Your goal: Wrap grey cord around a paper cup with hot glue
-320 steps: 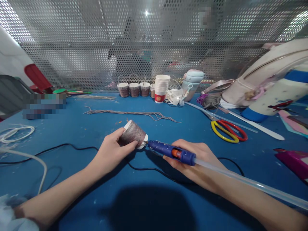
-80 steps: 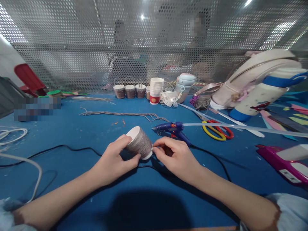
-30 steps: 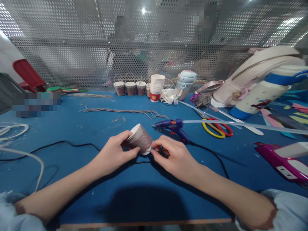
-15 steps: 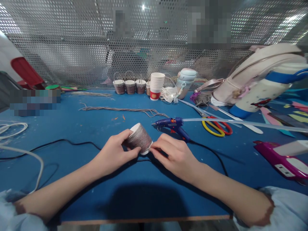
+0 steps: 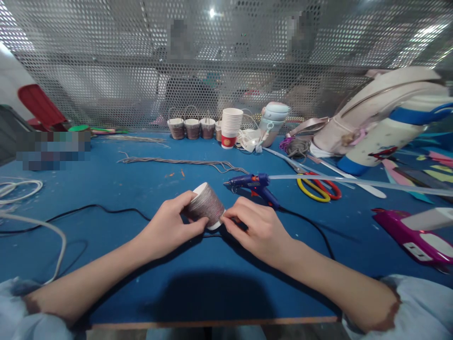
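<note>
A paper cup (image 5: 207, 204) wrapped in grey-brown cord lies tilted in the middle, a white band showing at its lower right end. Around its left side my left hand (image 5: 177, 219) is closed, thumb in front. The fingertips of my right hand (image 5: 253, 222) are pinched together at the cup's white end; whatever they hold there is too small to make out. Just beyond my right hand lies a blue hot glue gun (image 5: 253, 182) with a long clear glue stick in it.
Behind are twisted grey cords (image 5: 184, 162), cord-wrapped cups with handles (image 5: 192, 128), and a paper cup stack (image 5: 231, 127). At right lie scissors (image 5: 318, 186), a bottle (image 5: 385, 134), a bag (image 5: 354, 113) and a magenta power strip (image 5: 414, 236). A black cable (image 5: 95, 208) crosses the table.
Almost nothing differs: both hands keep the same hold on the cup, and the whole view has shifted very slightly.
</note>
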The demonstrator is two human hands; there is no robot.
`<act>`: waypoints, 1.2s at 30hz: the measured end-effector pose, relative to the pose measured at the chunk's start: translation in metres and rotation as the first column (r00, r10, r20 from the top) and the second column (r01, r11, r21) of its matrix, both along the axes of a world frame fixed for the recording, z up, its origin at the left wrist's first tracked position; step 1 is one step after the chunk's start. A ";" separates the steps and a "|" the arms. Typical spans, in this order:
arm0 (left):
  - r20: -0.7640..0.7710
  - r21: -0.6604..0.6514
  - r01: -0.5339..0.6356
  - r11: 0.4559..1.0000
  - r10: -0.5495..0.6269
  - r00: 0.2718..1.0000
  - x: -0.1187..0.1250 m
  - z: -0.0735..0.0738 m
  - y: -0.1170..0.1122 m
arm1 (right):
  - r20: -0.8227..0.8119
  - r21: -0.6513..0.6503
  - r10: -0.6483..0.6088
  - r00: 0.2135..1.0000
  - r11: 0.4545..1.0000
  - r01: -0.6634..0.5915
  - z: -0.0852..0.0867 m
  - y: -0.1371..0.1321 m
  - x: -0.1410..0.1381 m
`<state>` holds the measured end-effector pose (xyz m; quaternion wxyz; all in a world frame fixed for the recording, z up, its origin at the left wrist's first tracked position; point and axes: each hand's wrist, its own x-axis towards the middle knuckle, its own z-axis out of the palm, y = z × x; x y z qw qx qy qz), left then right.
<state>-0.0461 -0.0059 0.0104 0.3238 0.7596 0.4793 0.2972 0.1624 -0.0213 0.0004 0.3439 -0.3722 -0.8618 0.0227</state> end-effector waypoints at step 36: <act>-0.002 0.048 0.003 0.999 -0.003 1.000 0.000 0.000 0.000 | -0.051 -0.048 0.009 0.999 0.999 -0.011 0.000 0.000 0.000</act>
